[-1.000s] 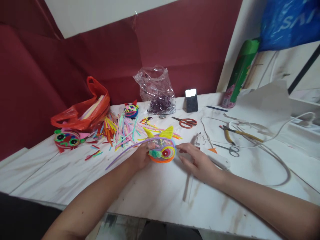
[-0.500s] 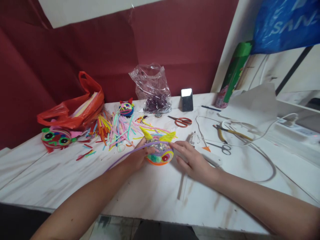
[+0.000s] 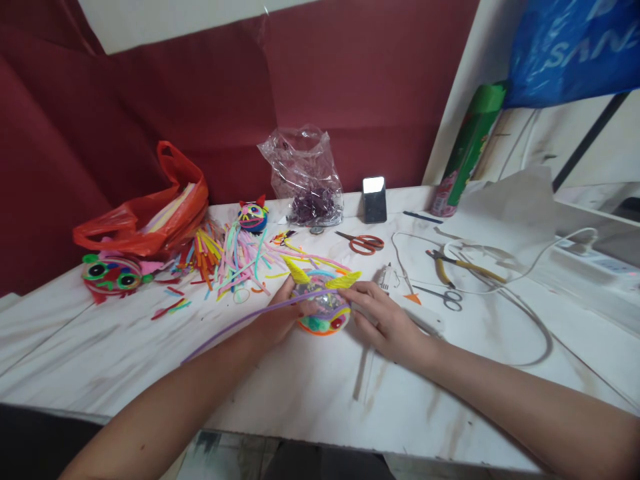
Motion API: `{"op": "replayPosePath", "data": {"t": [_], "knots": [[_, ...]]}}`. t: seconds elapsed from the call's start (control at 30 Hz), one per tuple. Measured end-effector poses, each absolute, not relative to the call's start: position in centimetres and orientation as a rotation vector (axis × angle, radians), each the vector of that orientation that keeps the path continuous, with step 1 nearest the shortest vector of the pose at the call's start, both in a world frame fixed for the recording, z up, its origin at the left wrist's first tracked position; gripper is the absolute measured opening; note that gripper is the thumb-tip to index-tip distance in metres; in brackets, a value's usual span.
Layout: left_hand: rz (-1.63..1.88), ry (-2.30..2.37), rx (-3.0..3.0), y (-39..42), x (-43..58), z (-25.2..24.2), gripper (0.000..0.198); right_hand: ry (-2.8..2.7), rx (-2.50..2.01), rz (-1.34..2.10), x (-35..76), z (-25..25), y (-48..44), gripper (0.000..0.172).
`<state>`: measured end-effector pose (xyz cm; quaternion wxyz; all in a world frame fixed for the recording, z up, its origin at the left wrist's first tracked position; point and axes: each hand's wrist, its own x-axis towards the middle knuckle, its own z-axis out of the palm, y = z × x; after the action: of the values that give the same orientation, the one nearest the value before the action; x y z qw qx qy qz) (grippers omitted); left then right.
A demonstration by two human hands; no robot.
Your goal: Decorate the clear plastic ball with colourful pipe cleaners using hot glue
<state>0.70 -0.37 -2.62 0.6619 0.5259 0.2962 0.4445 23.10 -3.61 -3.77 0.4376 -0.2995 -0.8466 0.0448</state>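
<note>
A round craft ball (image 3: 323,323) with two yellow ears, a red eye and an orange rim is held just above the table between my hands. My left hand (image 3: 294,308) is closed around its left side, the fingers partly hidden by it. Across its clear top runs a purple pipe cleaner (image 3: 250,312), whose loose end trails left over my left forearm. At the ball's right side, the fingertips of my right hand (image 3: 383,313) press together on the other end of the pipe cleaner, beside the right ear.
Pliers (image 3: 463,267), grey scissors (image 3: 445,293), a glue gun (image 3: 415,313) and cables lie to the right. Red-handled scissors (image 3: 363,243) and a phone (image 3: 375,200) are behind. Pipe cleaner pieces (image 3: 243,260), a red bag (image 3: 150,220) and two finished craft heads (image 3: 111,277) occupy the left.
The ball has turned and shifted slightly right, so its red eye shows less. The purple pipe cleaner's loose end now reaches farther left and lower.
</note>
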Motion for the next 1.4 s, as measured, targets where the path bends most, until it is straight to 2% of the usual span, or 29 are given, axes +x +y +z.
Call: {"op": "replayPosePath", "data": {"t": [0.17,0.3,0.43,0.67,0.97,1.4], "knots": [[1.031,0.680,1.190,-0.5,0.9,-2.7,0.068,-2.076,-0.755,0.111,23.1,-3.7,-3.5,0.037],[1.087,0.757,1.134,-0.3,0.8,-2.4,0.069,-1.971,-0.811,0.199,23.2,-3.6,-3.4,0.007],[1.202,0.910,1.086,0.3,0.6,-2.2,0.067,-1.969,-0.849,0.279,23.2,-3.3,-3.5,0.021],[1.232,0.964,1.127,0.6,0.3,-2.5,0.061,-2.101,-0.886,0.190,22.8,-3.3,-3.4,0.016],[1.199,1.014,1.191,0.4,0.1,-2.6,0.053,-2.199,-0.892,0.132,22.9,-3.6,-3.8,0.018],[1.175,1.001,1.200,0.5,0.2,-2.4,0.061,-2.201,-0.826,0.059,23.0,-3.8,-3.2,0.018]]}}
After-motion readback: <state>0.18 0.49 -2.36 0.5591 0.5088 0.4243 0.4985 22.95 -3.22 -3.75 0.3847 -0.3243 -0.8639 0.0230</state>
